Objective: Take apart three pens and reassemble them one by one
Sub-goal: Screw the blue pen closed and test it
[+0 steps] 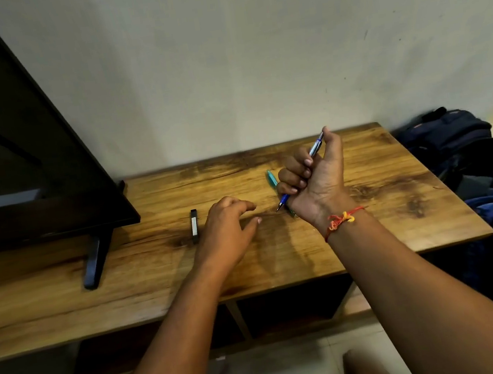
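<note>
The left hand point(228, 227) hovered loosely curled, holding nothing, with a black pen point(194, 225) at its 9 o'clock. The right hand point(313, 177) fisted the blue pen point(315, 147), seemingly whole, tip toward 7 o'clock. Beyond lay a teal pen point(272, 178). No loose parts showed, so progress was unclear.

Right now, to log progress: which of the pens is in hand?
The blue pen, gripped in the right hand; the teal pen and the black pen lie on the table.
</note>
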